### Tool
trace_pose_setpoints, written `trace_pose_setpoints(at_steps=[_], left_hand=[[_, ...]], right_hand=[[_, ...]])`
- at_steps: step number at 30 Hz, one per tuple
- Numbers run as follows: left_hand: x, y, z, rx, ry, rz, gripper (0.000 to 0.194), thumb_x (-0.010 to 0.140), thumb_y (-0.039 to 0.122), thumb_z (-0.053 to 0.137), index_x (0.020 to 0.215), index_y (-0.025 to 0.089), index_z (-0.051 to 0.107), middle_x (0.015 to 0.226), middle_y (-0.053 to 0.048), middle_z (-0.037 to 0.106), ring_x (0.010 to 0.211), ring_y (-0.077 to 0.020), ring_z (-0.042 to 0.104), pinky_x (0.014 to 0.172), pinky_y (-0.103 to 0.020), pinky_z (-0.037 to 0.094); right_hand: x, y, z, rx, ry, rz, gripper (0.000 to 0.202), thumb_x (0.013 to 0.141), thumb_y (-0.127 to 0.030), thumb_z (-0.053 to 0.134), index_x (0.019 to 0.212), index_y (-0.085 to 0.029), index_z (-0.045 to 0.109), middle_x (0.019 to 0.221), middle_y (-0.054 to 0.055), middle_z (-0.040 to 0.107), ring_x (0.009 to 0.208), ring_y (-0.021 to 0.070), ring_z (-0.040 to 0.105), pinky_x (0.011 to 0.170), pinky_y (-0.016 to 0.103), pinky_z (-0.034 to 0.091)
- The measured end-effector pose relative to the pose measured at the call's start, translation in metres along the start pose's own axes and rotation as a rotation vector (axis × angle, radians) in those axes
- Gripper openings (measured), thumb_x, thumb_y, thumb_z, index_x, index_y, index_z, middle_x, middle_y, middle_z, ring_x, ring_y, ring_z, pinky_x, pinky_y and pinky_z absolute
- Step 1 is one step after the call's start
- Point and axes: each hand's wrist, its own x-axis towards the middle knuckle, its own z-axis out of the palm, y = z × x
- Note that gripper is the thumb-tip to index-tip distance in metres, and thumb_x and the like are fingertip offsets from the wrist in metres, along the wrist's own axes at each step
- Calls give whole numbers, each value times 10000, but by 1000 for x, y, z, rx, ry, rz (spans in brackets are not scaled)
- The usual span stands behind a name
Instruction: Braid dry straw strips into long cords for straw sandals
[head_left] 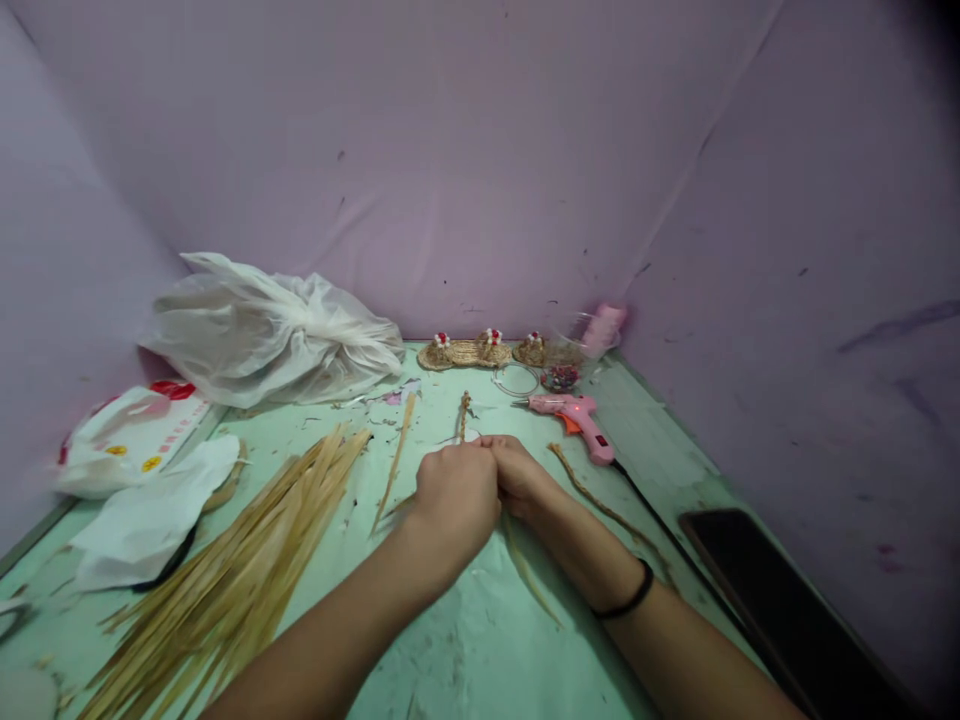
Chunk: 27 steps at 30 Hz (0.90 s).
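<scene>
My left hand (457, 490) and my right hand (516, 470) meet over the middle of the table, both closed around a braid of dried straw strips (464, 415). The braided end points away from me, past my knuckles. Loose strip ends (534, 575) trail out below my hands toward me. My fingers hide the part between them. Left of my hands lies a single straw strip (395, 460), and farther left a large bundle of flat straw strips (247, 560). To the right, a length of twisted straw cord (600, 505) rests on the table.
A pink glue gun (574, 412) with a black cord lies at right, near a dark phone-like slab (780, 600). Woven straw pieces with beads (469, 353), a wire coil (516, 380) and a container of beads (561, 376) stand at the back. A white plastic bag (285, 335) fills the back left.
</scene>
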Motion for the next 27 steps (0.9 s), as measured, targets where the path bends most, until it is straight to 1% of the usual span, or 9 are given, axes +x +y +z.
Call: trace_pose_setpoints(at_steps=[4, 6, 9, 11, 13, 16, 19, 23, 27], left_hand=[[11, -23, -5, -219, 132, -50, 210, 673, 222, 485, 744, 120, 654, 659, -113, 636, 656, -191, 593, 593, -253, 407], [19, -35, -6, -484, 150, -197, 278, 678, 216, 470, 880, 108, 628, 530, -55, 591, 482, -142, 541, 487, -229, 382], [28, -41, 2, -876, -88, -303, 246, 648, 163, 462, 829, 74, 605, 401, 4, 490, 328, -95, 417, 362, -201, 306], [31, -41, 9, -1044, -252, -274, 134, 621, 123, 454, 650, 79, 577, 396, 3, 471, 323, -75, 399, 342, -185, 292], [34, -41, 13, -1117, -322, -238, 91, 600, 109, 453, 552, 99, 530, 386, 11, 451, 318, -61, 379, 335, -175, 285], [37, -43, 14, -1059, -310, -179, 87, 589, 140, 472, 508, 122, 498, 352, 32, 406, 293, -59, 331, 322, -185, 262], [40, -45, 16, -856, -253, -176, 125, 573, 174, 476, 453, 149, 450, 311, 32, 376, 282, -75, 314, 331, -210, 252], [44, -47, 24, -538, -77, -135, 90, 513, 148, 470, 425, 146, 455, 317, 48, 305, 354, -77, 326, 381, -209, 214], [47, -50, 32, -542, -26, -53, 112, 516, 162, 465, 408, 141, 445, 366, 54, 263, 404, -62, 275, 400, -210, 164]], right_hand=[[-2, -2, -2, -37, -69, 32, 18, 490, -118, 474, 492, -136, 476, 342, -70, 375, 309, 22, 211, 348, 195, 96], [-2, -3, -5, -55, -107, 45, 25, 517, -155, 501, 523, -135, 487, 360, -77, 375, 297, 11, 158, 346, 199, 48], [-2, -4, -8, -62, -159, 26, 67, 551, -188, 524, 550, -135, 485, 391, -70, 404, 299, 8, 174, 343, 192, 54], [-3, -4, -11, -72, -207, 8, 84, 568, -197, 529, 545, -136, 476, 408, -59, 428, 310, 10, 205, 345, 187, 74], [-2, -5, -13, -105, -246, -8, 94, 581, -200, 530, 542, -139, 470, 410, -61, 420, 320, 13, 213, 349, 186, 86], [0, -6, -17, -227, -250, -53, 69, 596, -191, 519, 556, -144, 486, 394, -75, 376, 329, 26, 212, 353, 193, 110], [4, -5, -20, -449, -233, -164, 32, 594, -155, 508, 602, -135, 531, 455, -49, 458, 378, 42, 297, 383, 192, 194], [3, -3, -21, -893, -98, -422, 97, 621, -154, 502, 639, -131, 595, 531, 4, 551, 484, 88, 417, 452, 206, 262], [-12, -11, -16, -1192, 43, -537, 172, 659, -152, 482, 685, -144, 652, 641, 72, 642, 568, 140, 513, 516, 239, 296]])
